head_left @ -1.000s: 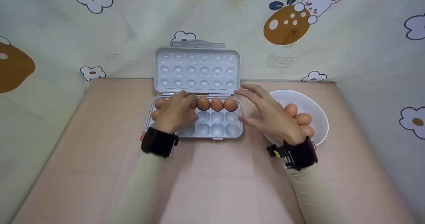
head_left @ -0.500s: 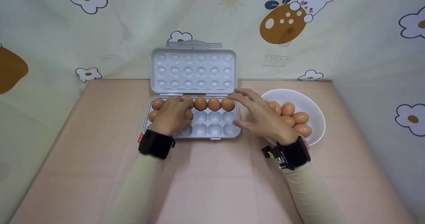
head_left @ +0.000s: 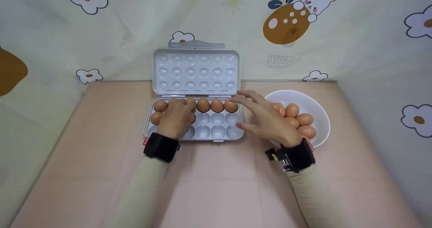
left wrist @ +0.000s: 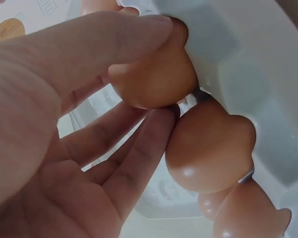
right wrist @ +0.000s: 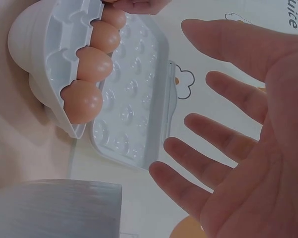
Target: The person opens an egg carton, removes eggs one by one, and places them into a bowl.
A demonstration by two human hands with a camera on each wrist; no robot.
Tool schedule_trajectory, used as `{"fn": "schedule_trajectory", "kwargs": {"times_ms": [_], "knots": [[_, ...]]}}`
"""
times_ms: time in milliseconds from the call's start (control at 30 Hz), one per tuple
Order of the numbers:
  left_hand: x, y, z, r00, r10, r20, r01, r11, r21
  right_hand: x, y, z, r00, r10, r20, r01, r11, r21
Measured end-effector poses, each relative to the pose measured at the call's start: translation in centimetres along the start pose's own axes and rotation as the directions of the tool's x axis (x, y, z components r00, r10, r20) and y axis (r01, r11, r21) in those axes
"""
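My left hand [head_left: 177, 118] is over the left part of the grey egg box [head_left: 242, 133], its fingers reaching down. In the left wrist view the thumb and fingers pinch a brown egg [left wrist: 159, 82] in the middle row. More eggs [left wrist: 208, 144] sit close beside it. Across the back row, brown eggs [head_left: 217, 105] fill the hollows, partly hidden by the left hand. My right hand [head_left: 266, 120] hovers between box and bowl, fingers spread and holding nothing; the right wrist view shows its bare palm [right wrist: 258, 178].
A white bowl [head_left: 323, 133] with several brown eggs [head_left: 305, 119] stands on the right, partly covered by the right forearm. The box's dimpled lid [head_left: 197, 72] stands raised at the back, near the patterned backdrop [head_left: 135, 28]. Pinkish cloth covers the table [head_left: 216, 184].
The head view has shifted slightly. My left thumb has drawn in by the egg in the middle row. The right hand has moved slightly left, uncovering more eggs in the bowl.
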State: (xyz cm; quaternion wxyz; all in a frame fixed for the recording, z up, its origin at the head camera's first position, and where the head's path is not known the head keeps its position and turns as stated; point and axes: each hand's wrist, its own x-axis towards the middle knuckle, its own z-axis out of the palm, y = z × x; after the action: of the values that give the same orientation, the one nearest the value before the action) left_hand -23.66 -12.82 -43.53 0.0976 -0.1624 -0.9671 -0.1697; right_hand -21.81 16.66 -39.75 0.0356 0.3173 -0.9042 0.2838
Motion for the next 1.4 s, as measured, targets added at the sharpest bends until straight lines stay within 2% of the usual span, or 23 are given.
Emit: {"fn": "schedule_trajectory", "kwargs": {"times_ms": [100,333,467,600,800,933,1033,1200,1400], "knots": [[0.0,0.1,-0.1,1.000,0.013,0.005,-0.013,1.000,0.025,0.0,0.0,0.0,1.000,-0.007,-0.004,0.007,1.000,0.002],[0.1,0.0,-0.9,0.998,0.056,0.006,-0.056,0.998,-0.008,0.1,0.1,0.0,1.000,0.000,-0.003,0.000,1.000,0.001],[0.3,0.2,-1.7,0.997,0.083,-0.003,-0.083,0.993,-0.083,0.0,0.1,-0.1,1.000,-0.003,-0.022,0.003,1.000,0.004],[0.4,0.9,-2.4,0.992,0.120,-0.025,-0.122,0.973,-0.196,0.1,0.1,-0.1,0.997,-0.034,-0.068,0.034,0.999,0.005],[0.4,2.2,-2.8,0.980,0.155,-0.122,-0.185,0.935,-0.301,0.3,-0.1,-0.2,0.982,-0.095,-0.163,0.101,0.995,0.029],[0.4,3.2,-2.6,0.966,0.159,-0.205,-0.230,0.893,-0.387,0.4,-0.4,-0.3,0.965,-0.146,-0.219,0.160,0.986,0.046],[0.5,4.0,-2.3,0.957,0.164,-0.241,-0.264,0.837,-0.480,0.4,-0.5,-0.2,0.953,-0.178,-0.245,0.198,0.979,0.058],[0.5,5.1,-1.9,0.948,0.175,-0.267,-0.302,0.763,-0.572,0.5,-0.9,0.0,0.941,-0.221,-0.258,0.250,0.964,0.087],[0.4,6.0,-1.6,0.949,0.179,-0.258,-0.306,0.716,-0.627,0.6,-1.2,0.3,0.927,-0.256,-0.274,0.296,0.949,0.112]]}}
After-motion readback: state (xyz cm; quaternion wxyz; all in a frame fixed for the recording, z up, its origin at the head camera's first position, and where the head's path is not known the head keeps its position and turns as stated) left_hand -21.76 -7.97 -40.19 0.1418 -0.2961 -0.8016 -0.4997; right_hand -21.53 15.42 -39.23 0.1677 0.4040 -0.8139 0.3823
